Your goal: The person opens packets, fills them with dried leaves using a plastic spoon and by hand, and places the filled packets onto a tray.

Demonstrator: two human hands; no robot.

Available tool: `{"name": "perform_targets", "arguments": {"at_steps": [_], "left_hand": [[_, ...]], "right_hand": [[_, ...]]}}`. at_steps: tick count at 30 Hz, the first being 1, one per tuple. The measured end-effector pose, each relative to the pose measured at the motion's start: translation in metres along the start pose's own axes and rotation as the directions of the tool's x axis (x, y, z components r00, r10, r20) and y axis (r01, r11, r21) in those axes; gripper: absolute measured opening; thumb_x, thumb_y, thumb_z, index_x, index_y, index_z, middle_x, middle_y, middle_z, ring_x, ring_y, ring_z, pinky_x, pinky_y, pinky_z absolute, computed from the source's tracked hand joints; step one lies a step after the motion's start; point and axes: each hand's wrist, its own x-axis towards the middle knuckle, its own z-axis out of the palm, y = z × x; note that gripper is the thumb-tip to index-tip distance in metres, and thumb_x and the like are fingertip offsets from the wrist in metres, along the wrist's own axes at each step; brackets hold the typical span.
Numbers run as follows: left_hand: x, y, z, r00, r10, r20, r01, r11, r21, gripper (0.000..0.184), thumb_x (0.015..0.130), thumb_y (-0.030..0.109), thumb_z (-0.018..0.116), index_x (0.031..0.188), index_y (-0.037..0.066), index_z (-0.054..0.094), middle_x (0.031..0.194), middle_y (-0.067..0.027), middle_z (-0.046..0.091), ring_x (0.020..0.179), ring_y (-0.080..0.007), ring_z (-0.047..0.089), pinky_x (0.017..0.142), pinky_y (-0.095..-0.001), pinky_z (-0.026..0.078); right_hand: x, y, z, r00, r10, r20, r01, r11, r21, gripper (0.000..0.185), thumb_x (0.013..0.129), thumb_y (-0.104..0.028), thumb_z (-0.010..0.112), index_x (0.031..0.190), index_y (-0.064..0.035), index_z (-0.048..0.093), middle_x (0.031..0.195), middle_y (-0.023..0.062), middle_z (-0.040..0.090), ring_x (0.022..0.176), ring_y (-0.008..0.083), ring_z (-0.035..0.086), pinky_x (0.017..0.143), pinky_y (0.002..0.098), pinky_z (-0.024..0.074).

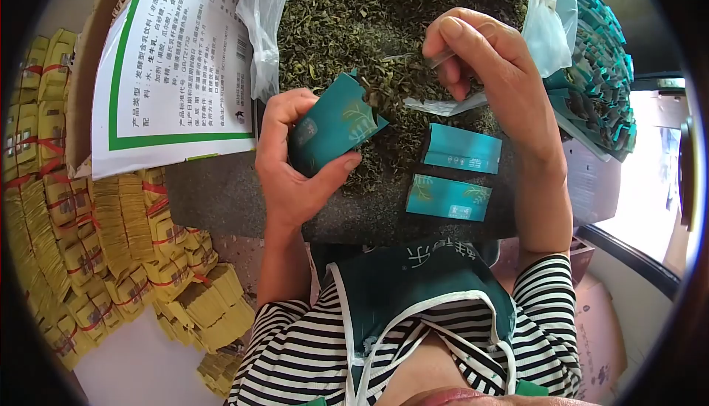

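My left hand (284,155) is wrapped round a teal printed packet (329,127), which is tilted with its open end toward the upper right. Dark leafy bits show at that opening. Raised above the leaves, my right hand (473,55) has its fingers pinched on a small clear thing that I cannot make out. Dried leaves (399,7) fill a box lined with a clear plastic bag (267,18), and some have spilled over its near edge. Two flat teal packets (463,149) (447,198) lie one below the other on the dark table, right of the held packet.
A printed cardboard flap (181,59) stands at the left of the leaves. Yellow packets bundled with red ties (81,236) are stacked at the far left. Many teal packets (602,73) stand packed together at the right. The dark table (221,199) has its near edge by the apron.
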Motion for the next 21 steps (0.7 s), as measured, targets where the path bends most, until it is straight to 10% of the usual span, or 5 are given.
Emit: {"name": "perform_targets", "arguments": {"at_steps": [14, 21], "left_hand": [[0.021, 0.0, 0.019, 0.993, 0.017, 0.115, -0.029, 0.995, 0.099, 0.054, 0.07, 0.018, 0.086, 0.112, -0.001, 0.058, 0.112, -0.0111, 0.057, 0.103, -0.0209, 0.057, 0.094, -0.0331, 0.045], [0.022, -0.009, 0.03, 0.99, -0.024, 0.138, 0.021, 1.0, 0.02, 0.053, 0.07, 0.016, 0.086, 0.113, 0.0, 0.058, 0.113, -0.0106, 0.057, 0.105, -0.0206, 0.057, 0.094, -0.0326, 0.045]], "right_hand": [[-0.01, -0.002, 0.002, 0.998, -0.052, 0.028, 0.056, 0.98, -0.19, 0.028, 0.105, -0.025, 0.05, 0.093, -0.0025, 0.062, 0.07, -0.0036, 0.051, 0.063, 0.0041, 0.046, 0.057, 0.0207, 0.0381], [-0.009, -0.006, 0.012, 0.855, -0.487, 0.18, 0.512, 0.735, -0.444, 0.009, 0.091, -0.006, 0.065, 0.098, -0.0014, 0.061, 0.081, 0.0095, 0.055, 0.07, 0.0216, 0.055, 0.063, 0.0309, 0.0447]]}}
